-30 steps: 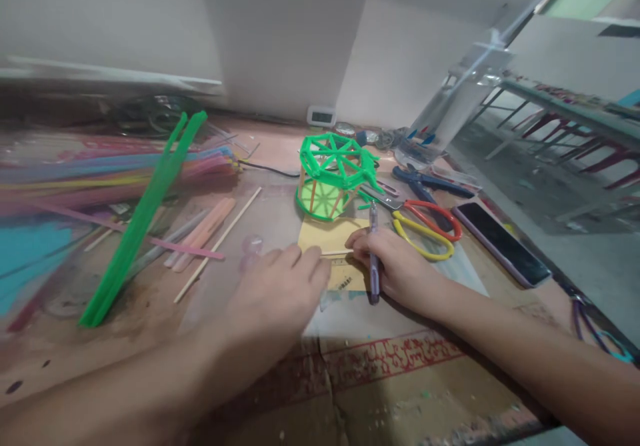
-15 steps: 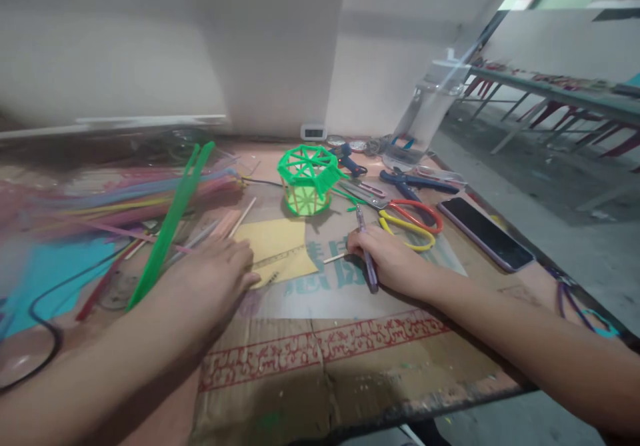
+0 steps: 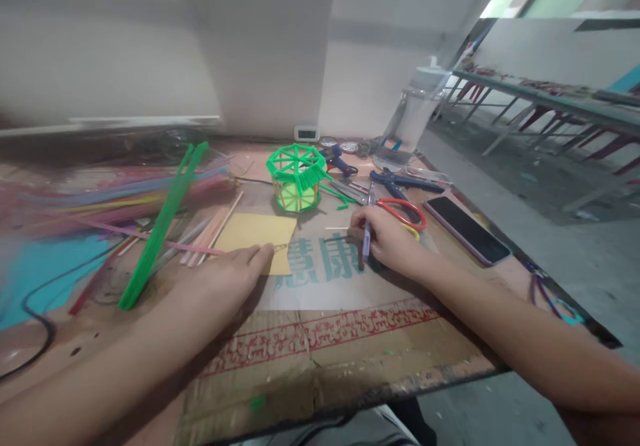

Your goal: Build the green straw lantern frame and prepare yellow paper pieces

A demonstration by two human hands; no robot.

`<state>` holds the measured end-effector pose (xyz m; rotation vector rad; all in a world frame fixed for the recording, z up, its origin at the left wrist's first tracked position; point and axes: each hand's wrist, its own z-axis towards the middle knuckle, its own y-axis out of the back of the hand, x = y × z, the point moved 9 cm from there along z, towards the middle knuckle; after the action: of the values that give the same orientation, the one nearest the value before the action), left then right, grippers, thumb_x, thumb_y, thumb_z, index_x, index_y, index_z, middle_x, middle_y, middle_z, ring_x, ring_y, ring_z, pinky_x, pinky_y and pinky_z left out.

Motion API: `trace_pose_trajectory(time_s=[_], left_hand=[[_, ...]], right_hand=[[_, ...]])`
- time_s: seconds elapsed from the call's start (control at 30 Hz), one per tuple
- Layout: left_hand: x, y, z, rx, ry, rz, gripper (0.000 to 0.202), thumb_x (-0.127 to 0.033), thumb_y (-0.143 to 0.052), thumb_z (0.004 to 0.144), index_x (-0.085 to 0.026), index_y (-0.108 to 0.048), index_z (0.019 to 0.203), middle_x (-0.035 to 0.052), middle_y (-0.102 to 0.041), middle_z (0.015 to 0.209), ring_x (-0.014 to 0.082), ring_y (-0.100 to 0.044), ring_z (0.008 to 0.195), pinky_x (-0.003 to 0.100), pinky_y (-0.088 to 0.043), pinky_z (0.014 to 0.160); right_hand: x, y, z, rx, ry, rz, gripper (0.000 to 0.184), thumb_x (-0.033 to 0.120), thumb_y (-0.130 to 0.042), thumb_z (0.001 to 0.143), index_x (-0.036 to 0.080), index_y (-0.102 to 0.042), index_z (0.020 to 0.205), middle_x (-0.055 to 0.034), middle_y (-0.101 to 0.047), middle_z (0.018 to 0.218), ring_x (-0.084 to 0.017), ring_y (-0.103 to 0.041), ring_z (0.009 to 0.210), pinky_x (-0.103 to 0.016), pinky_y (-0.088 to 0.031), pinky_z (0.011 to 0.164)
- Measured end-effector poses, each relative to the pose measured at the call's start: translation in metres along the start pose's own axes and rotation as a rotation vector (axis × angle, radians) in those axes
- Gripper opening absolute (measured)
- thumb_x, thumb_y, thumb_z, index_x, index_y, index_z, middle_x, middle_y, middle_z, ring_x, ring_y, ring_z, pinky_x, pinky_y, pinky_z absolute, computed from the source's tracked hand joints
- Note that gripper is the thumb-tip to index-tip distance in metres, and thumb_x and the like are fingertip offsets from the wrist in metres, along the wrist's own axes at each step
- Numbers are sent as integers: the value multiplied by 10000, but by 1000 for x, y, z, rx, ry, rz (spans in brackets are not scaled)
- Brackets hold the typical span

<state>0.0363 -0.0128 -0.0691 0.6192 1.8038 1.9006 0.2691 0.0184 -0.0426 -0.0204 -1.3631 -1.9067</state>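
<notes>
My left hand lies flat with fingers stretched over the lower edge of a yellow sheet of paper. A short clear strip with dark marks, like a ruler, shows past its fingertips on the paper. My right hand is closed round a purple pen, held nearly upright to the right of the sheet. A thin pale stick points left from that hand; whether the fingers grip it, I cannot tell. Under both lies a whitish sheet with large green characters.
Beyond the paper stands a green openwork lantern-like frame. Red-and-yellow-handled scissors, blue pliers, a glue gun, a phone and a water bottle are at right. Green strips and coloured bundles lie left.
My left hand has shifted right across the yellow sheet, covering more of the ruler. My right hand has moved slightly away from me with the pen. The view has swung a little right.
</notes>
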Motion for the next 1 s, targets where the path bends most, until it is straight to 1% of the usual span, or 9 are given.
trace_pose_trajectory(time_s=[0.13,0.23,0.37,0.47,0.53,0.67,0.73,0.87,1.0], left_hand=[[1,0,-3,83,-42,187,580,24,-362,853,-56,-553,1396,226,-656,1332,323,-685,1147,471,-579,935],[-8,18,0,14,-94,256,575,30,-363,828,-31,-590,1354,223,-660,1338,310,-686,1165,448,-588,945],[-63,36,21,-135,-209,345,565,37,-370,830,42,-576,1356,280,-626,1354,335,-688,1165,442,-599,923],[-117,20,41,-90,-341,384,534,26,-389,865,47,-567,1368,287,-632,1337,322,-711,1123,377,-622,851],[-135,9,49,-72,-352,388,510,8,-396,891,34,-575,1368,274,-640,1330,317,-718,1110,365,-627,828],[-135,13,39,-251,-364,319,431,-93,-447,938,-20,-645,1313,222,-641,1365,338,-643,1242,412,-585,964],[-129,10,29,-310,-411,266,373,-131,-482,941,-56,-706,1230,184,-691,1307,328,-665,1210,405,-583,964],[-118,-3,23,-341,-412,184,356,-184,-519,954,-48,-695,1232,179,-708,1281,308,-696,1151,377,-595,905],[-114,-6,25,-348,-340,146,420,-145,-487,944,-33,-621,1326,189,-672,1339,310,-675,1180,393,-576,924]], right_hand=[[-3,2,0,-16,-7,22,106,110,-552,874,208,-524,906,-41,-615,846,-189,-568,748,-308,-431,679],[-3,9,2,-34,-20,44,127,100,-552,849,211,-524,905,-42,-621,853,-198,-578,768,-320,-439,692],[-4,21,7,-74,-90,73,109,114,-533,863,215,-525,906,-39,-627,871,-193,-579,771,-319,-437,691],[-6,18,7,-65,-115,106,107,117,-532,864,217,-523,903,-29,-628,863,-184,-580,760,-311,-442,690],[-5,7,5,-17,-83,113,118,106,-541,856,215,-524,898,-27,-629,856,-182,-584,767,-308,-452,705],[-5,-20,-1,85,-16,46,156,66,-558,833,203,-545,908,-47,-642,874,-194,-588,799,-316,-464,739],[-6,-27,-2,113,-4,-3,167,52,-553,837,200,-557,913,-53,-645,881,-202,-586,813,-325,-464,754],[4,-28,2,142,44,-22,138,74,-537,891,200,-567,938,-75,-671,925,-222,-597,865,-362,-481,792],[23,-21,3,151,117,46,87,145,-566,931,210,-571,989,-124,-697,1187,-268,-598,1112,-456,-483,946]])
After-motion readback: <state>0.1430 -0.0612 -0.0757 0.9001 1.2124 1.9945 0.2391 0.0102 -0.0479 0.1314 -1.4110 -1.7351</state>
